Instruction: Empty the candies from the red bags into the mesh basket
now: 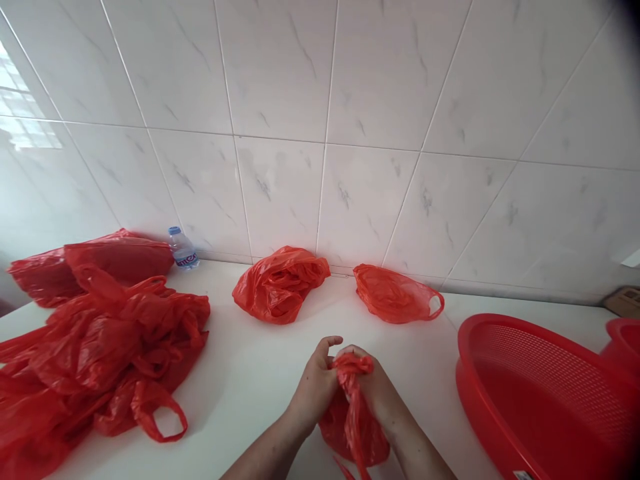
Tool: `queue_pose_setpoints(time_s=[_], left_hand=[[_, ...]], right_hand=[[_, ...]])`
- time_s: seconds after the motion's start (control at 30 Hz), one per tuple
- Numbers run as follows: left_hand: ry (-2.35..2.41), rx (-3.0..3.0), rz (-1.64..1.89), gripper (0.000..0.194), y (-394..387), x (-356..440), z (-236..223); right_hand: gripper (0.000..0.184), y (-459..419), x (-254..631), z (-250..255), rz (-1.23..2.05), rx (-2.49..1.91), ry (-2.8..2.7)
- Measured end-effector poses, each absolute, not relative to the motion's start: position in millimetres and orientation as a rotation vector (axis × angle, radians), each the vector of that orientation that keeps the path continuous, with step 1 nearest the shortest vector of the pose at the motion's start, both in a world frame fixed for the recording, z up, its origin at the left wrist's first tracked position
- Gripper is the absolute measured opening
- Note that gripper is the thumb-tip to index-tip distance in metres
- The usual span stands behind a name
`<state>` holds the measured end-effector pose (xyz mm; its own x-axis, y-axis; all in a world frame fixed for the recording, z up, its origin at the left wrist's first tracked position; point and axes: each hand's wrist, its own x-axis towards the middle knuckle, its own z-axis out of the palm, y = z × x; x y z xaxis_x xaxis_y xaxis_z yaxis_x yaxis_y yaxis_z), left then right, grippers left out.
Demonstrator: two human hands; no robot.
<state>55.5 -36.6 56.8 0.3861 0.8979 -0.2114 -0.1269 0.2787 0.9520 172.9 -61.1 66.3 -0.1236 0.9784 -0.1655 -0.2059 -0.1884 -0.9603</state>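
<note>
My right hand (374, 387) is clamped on a twisted red bag (356, 437) over the counter (245, 393); my left hand (319, 383) touches it, grip hidden. This bag seems half-bundled; the tangled pile (100, 347) leftward probably remains.

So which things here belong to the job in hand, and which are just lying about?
Seemingly part of it:
Held red bag
Heap of loose red bags
Two red bags further back

Seemingly just lying about:
Bottle with blue cap
Brown object, right edge
Red basket (role unclear)
</note>
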Motion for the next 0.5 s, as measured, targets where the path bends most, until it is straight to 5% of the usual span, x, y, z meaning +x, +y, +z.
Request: queue_pose_setpoints(time_s=[0.23,0.3,0.37,0.5], left_hand=[[0.790,1.556,0.967,0.082,-42.2,55.4,45.5],[0.775,1.609,1.045,0.067,-42.4,59.3,41.7],[0.807,1.518,1.114,0.030,-40.3,62.4,38.7],[0.974,1.255,1.124,0.034,-32.9,58.1,37.9]], right_hand=[[0.013,-48.1,183.7,45.6,1.418,-1.276,-0.944],[0.016,-48.0,184.4,42.1,1.390,-1.286,-0.963],[0.013,-50.2,185.6,40.0,1.403,-1.270,-0.992],[0.009,-55.0,191.1,41.0,1.479,-1.243,-1.062]])
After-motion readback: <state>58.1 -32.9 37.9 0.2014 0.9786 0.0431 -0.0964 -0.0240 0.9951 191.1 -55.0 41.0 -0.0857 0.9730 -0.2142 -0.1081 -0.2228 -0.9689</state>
